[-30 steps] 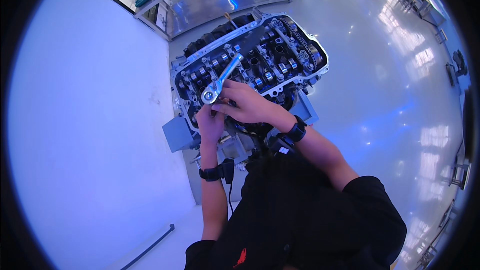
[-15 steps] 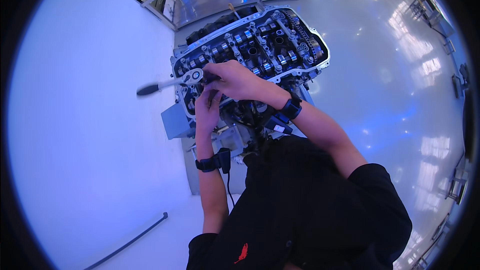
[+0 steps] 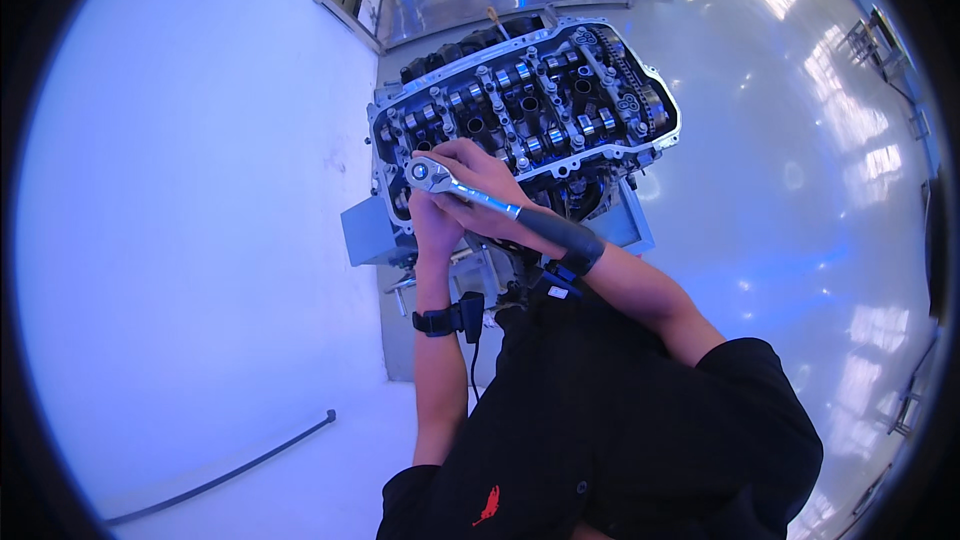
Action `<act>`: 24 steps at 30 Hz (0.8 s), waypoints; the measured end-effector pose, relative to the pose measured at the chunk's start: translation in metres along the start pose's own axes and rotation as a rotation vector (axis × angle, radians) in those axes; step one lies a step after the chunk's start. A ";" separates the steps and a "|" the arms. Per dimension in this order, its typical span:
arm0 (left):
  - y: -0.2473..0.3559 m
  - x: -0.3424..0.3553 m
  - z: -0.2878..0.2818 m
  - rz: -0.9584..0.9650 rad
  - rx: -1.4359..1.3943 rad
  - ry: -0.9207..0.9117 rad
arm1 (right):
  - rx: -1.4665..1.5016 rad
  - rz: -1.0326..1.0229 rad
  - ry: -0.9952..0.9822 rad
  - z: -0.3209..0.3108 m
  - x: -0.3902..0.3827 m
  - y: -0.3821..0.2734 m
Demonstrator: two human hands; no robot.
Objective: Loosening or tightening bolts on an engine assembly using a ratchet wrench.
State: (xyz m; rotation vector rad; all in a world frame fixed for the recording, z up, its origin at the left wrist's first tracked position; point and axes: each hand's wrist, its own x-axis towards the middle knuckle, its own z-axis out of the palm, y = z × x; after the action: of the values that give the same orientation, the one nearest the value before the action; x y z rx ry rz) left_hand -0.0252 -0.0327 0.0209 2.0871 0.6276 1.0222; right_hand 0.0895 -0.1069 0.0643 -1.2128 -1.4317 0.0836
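Observation:
A ratchet wrench [image 3: 480, 199] with a chrome head and dark handle lies across the top of my right hand, its handle reaching back over the right wrist. My right hand [image 3: 487, 178] is closed just under the wrench head, at the near left corner of an opened engine [image 3: 530, 105]. Against it, my left hand [image 3: 437, 227] is curled up below the same head; its fingertips are hidden, as is whatever they grip. Camshafts, bearing caps and several round bores show inside the engine's pale rim. A timing chain [image 3: 632, 70] runs at its right end.
A grey box-like block [image 3: 372, 231] stands at the engine's left. Behind it is a metal bench [image 3: 440, 0] with green material on top. A white surface [image 3: 200, 190] fills the left side, and a shiny floor [image 3: 790, 210] lies right. Straps circle both wrists.
The wrench handle has swung from pointing left to pointing right and back over my right wrist. Both hands stay together at the engine corner. The whole view has shifted slightly.

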 end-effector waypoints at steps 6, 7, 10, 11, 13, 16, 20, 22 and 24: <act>0.000 0.003 0.003 -0.070 -0.059 -0.001 | 0.370 0.266 0.116 -0.005 0.005 -0.002; -0.001 0.003 0.002 -0.062 0.011 -0.019 | 0.381 0.344 0.085 -0.009 0.006 -0.004; 0.002 -0.002 0.000 -0.076 0.093 -0.067 | 0.341 0.343 -0.017 -0.019 0.009 -0.006; 0.001 -0.004 0.000 -0.070 0.091 -0.071 | 0.319 0.290 -0.034 -0.021 0.009 -0.004; -0.002 -0.006 -0.001 -0.075 0.075 -0.055 | 0.294 0.211 -0.041 -0.018 0.009 0.006; 0.000 -0.003 -0.006 -0.148 0.089 -0.079 | 0.250 0.164 -0.084 -0.021 0.011 0.015; 0.009 0.002 -0.007 -0.121 0.064 -0.040 | 0.267 0.149 -0.135 -0.024 0.016 0.009; 0.012 0.005 -0.008 -0.158 0.071 -0.050 | 0.219 0.128 -0.115 -0.026 0.016 0.007; 0.013 0.007 -0.007 -0.152 0.040 -0.047 | 0.145 0.089 -0.062 -0.025 0.014 0.002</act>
State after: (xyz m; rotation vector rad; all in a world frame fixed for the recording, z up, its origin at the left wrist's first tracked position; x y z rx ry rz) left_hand -0.0256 -0.0340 0.0372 2.0570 0.7758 0.8793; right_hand 0.1134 -0.1107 0.0799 -1.1620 -1.3999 0.2831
